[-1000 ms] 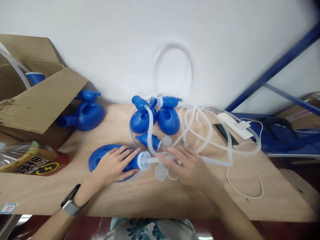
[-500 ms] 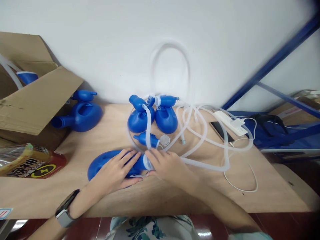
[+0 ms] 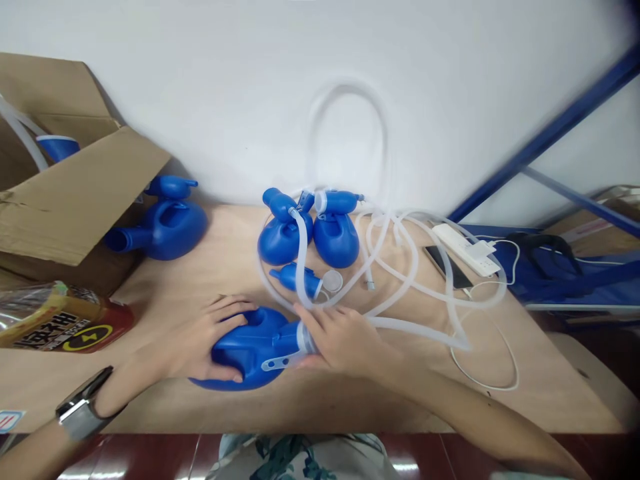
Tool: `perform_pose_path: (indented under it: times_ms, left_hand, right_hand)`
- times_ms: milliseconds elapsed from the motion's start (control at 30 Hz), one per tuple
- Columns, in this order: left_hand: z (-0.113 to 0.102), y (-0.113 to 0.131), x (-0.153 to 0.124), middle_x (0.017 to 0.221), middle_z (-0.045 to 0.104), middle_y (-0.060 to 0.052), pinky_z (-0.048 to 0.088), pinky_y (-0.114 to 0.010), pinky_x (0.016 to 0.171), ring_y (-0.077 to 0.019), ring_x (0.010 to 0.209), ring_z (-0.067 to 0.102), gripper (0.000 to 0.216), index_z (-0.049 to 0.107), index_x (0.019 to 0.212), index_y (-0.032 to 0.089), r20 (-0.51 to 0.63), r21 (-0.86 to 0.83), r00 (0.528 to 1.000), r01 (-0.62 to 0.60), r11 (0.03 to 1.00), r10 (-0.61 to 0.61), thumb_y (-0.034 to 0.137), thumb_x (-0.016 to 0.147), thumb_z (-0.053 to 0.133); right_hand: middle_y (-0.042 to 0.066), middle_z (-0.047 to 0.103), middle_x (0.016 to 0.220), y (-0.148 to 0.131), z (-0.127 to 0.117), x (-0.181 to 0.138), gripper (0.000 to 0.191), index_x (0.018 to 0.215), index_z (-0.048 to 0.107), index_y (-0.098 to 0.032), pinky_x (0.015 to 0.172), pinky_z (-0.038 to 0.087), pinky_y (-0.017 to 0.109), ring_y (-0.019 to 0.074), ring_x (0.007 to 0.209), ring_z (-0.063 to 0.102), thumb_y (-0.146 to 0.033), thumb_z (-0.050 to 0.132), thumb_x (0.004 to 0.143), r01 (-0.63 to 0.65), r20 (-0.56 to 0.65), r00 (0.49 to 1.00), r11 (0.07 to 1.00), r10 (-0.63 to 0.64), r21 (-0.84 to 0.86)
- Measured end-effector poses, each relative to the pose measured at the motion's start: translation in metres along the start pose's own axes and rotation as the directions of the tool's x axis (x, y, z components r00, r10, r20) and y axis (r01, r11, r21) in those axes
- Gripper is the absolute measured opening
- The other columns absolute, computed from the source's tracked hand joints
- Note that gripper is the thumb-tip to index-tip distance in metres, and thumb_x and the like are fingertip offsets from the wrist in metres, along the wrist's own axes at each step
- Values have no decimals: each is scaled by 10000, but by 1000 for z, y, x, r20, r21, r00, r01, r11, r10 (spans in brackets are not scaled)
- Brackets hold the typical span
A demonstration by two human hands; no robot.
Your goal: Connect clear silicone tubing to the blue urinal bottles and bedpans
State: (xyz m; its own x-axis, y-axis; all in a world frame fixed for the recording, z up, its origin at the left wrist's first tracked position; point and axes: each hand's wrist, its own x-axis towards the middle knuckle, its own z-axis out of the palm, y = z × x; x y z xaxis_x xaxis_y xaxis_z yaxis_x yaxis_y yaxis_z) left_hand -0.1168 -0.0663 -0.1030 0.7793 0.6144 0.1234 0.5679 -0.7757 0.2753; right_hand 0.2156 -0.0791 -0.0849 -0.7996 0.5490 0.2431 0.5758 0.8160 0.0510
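A blue plastic bottle-shaped vessel (image 3: 255,350) lies on its side at the near middle of the wooden table (image 3: 210,280). My left hand (image 3: 203,337) wraps round its rounded body from the left. My right hand (image 3: 340,337) is closed round the vessel's neck, where a clear cap and a translucent hose (image 3: 415,328) join it. The hose runs off to the right into a tangle of tubing. A wristwatch sits on my left wrist.
Two more blue vessels (image 3: 310,233) stand at the back by the white wall, a small blue nozzle piece (image 3: 300,280) before them. Another blue vessel (image 3: 165,230) lies by an open cardboard box (image 3: 65,193). A drink bottle (image 3: 60,323) lies left. A phone (image 3: 445,267) and power strip (image 3: 465,248) lie right.
The blue vessel has been lifted and turned toward me, its body now bulging up under my left hand. My left hand slid to its left side. My right hand stays at the neck.
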Motion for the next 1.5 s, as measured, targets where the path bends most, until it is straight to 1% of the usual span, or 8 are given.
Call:
perform_pose_path:
  times_ms: [100, 233, 467, 633, 800, 1000, 1333, 1500]
  left_hand:
    - [6, 3, -1, 1489, 625, -173, 524, -496, 1107, -365, 1334, 625, 779, 634, 1322, 197, -3, -113, 1000, 11, 994, -12, 717, 765, 800]
    - [6, 4, -1, 1501, 615, -179, 555, -482, 1077, -349, 1310, 648, 732, 617, 1302, 193, 14, -155, 1000, 19, 988, -17, 692, 795, 793]
    - [2, 8, 2, 1489, 634, -145, 561, -473, 1073, -334, 1293, 661, 711, 630, 1340, 216, 0, -184, 1000, 23, 983, -23, 651, 805, 803]
    - [8, 8, -1, 1494, 632, -130, 561, -519, 1071, -350, 1311, 644, 641, 640, 1342, 230, 11, -141, 999, 52, 989, -51, 622, 851, 771]
    - [9, 10, -2, 1520, 611, -113, 541, -545, 1100, -363, 1335, 623, 681, 594, 1451, 270, 21, -151, 997, 82, 985, -80, 553, 858, 772]
    - [9, 7, -5, 1484, 637, -99, 549, -471, 1093, -340, 1347, 603, 597, 598, 1451, 265, -13, -168, 999, 46, 985, -48, 487, 912, 730]
    - [9, 11, 0, 1009, 811, -65, 546, -409, 941, -258, 872, 761, 432, 692, 1181, 186, -223, 33, 973, -61, 998, 66, 546, 1056, 488]
    - [12, 14, 2, 935, 819, -57, 574, -356, 815, -225, 786, 767, 419, 684, 1146, 175, -236, 22, 969, -75, 997, 78, 492, 1093, 416]
  right_hand:
    - [158, 745, 891, -3, 1, 2, 840, 1174, 658, -68, 595, 477, 362, 281, 749, 711, -764, 209, 1037, -50, 20, 999, 998, 49, 43]
    - [102, 687, 731, -8, 2, 6, 826, 977, 638, -139, 530, 411, 317, 246, 625, 669, -830, 185, 996, -124, 56, 991, 991, 121, 53]
    - [180, 743, 992, -18, 11, 6, 860, 1159, 632, -106, 631, 550, 355, 293, 841, 733, -889, 362, 927, -206, -61, 973, 959, 221, 196]
    - [206, 738, 1243, -21, 19, 6, 803, 1490, 470, -80, 791, 619, 407, 314, 1031, 748, -694, 530, 976, -148, -132, 968, 914, 212, 378]
    - [195, 734, 1250, -29, 23, 7, 707, 1562, 377, -110, 792, 642, 423, 315, 1061, 744, -447, 590, 978, -147, -167, 955, 877, 247, 457]
    - [175, 749, 1191, -33, 23, 9, 674, 1552, 392, -133, 749, 641, 406, 307, 1028, 749, -413, 593, 973, -160, -193, 941, 866, 279, 474]
    - [196, 715, 1272, -42, 15, 11, 640, 1526, 401, -109, 818, 643, 438, 318, 1087, 731, -402, 578, 985, -299, -84, 921, 828, 380, 475]
    - [205, 685, 1327, -52, 17, 11, 675, 1582, 353, -110, 891, 633, 442, 318, 1146, 704, -379, 562, 998, -384, -94, 877, 806, 471, 451]
